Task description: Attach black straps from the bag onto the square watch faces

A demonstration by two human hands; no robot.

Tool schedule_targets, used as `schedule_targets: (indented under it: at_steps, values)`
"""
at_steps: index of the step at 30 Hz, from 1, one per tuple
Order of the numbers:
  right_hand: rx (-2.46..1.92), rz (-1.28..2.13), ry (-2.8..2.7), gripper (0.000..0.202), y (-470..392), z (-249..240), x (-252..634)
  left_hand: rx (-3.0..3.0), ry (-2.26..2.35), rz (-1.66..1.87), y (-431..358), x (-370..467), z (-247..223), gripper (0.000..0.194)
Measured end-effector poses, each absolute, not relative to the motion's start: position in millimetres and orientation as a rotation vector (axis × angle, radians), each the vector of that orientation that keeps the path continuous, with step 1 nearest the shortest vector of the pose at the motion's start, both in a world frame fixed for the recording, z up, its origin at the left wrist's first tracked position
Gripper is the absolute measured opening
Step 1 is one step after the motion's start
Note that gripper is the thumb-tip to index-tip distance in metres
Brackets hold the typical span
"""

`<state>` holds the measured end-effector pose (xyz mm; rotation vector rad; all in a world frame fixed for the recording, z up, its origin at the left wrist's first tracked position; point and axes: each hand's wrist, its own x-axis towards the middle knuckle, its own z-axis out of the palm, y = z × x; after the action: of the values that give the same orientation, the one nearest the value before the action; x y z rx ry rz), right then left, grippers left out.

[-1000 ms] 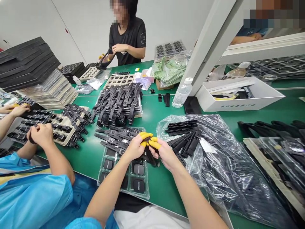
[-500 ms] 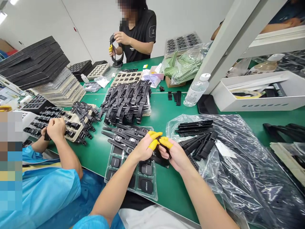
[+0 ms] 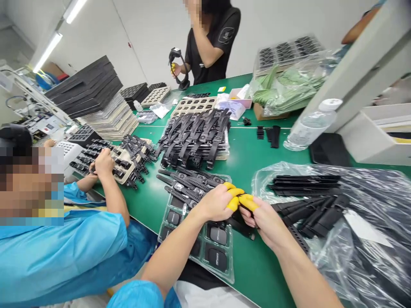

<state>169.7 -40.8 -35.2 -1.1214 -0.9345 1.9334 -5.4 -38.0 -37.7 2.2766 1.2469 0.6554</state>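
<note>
My left hand (image 3: pixel 215 203) and my right hand (image 3: pixel 265 220) meet above the table, with yellow covers on several fingertips. Both are closed in a pinch on a black watch strap (image 3: pixel 243 226). Its loose end hangs below the fingers; the pinched part is mostly hidden. Under my left forearm lies a clear plastic tray (image 3: pixel 230 267) with square black watch faces (image 3: pixel 217 258) in its pockets. Across the tray's far end rest several watches with straps (image 3: pixel 184 186). To the right of my right hand, loose black straps (image 3: pixel 324 209) lie on a plastic bag (image 3: pixel 362 265).
Beyond the tray stands a stack of strapped watches (image 3: pixel 195 137). A co-worker in blue (image 3: pixel 61 252) handles watches on a beige tray (image 3: pixel 130 173) at the left. Another person in black (image 3: pixel 208 55) stands across the table. A water bottle (image 3: pixel 310 128) stands at the right.
The view has swung left, so everything sits further right in the picture. My hands stay pinched together on the strap. The person across the table has raised one hand to the head.
</note>
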Motion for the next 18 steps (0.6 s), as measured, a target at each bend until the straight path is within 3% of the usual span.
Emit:
schedule_targets:
  at_steps: [13, 18]
  values:
    - [-1.146, 1.856, -0.997, 0.040, -43, -33, 173, 2.094, 1.198, 0.728, -42, -2, -28, 0.047]
    - [-1.255, 1.579, -1.168, 0.043, -41, -46, 175, 1.826, 1.130, 0.873, -43, 3, -31, 0.050]
